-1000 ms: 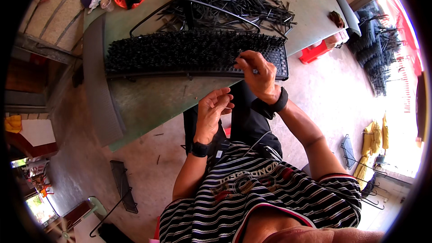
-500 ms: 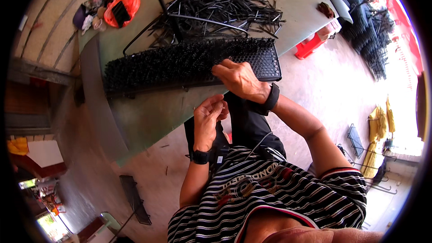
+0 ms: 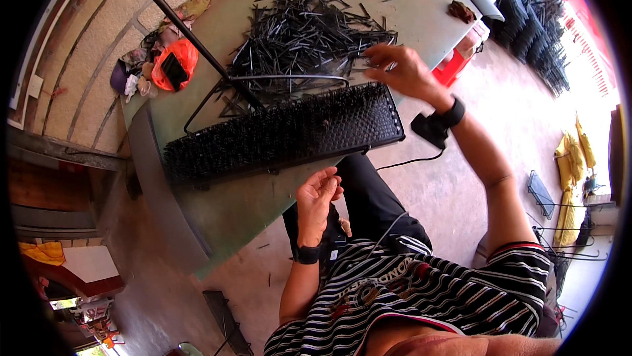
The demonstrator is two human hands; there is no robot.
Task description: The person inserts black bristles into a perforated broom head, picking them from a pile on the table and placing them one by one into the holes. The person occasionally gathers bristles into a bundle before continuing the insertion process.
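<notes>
Low in front of me is a black rectangular broom head (image 3: 283, 125), its left and middle covered with short dark bristles. Its right end shows a bare, perforated surface. My left hand (image 3: 318, 196) is just below its near edge, thumb and fingers pinched together; whatever they hold, if anything, is too small to make out. Up past the far right corner reaches my right hand (image 3: 405, 73), thumb and fingers apart, at the right edge of a heap of loose black bristle strips (image 3: 296, 40). A black bent-rod frame and long pole (image 3: 191, 36) join the broom head.
The green-topped table (image 3: 243, 218) carries an orange bag (image 3: 174, 59) with a dark phone on it at the left, beside crumpled cloth. A brown scrap (image 3: 461, 11) sits far right, near a red stool (image 3: 454, 66). Stacked black racks (image 3: 530, 33) stand beyond.
My right hand has left the broom head's bristles and swung up and right to the strip heap. My left hand stays pinched near the front edge. The view has shifted.
</notes>
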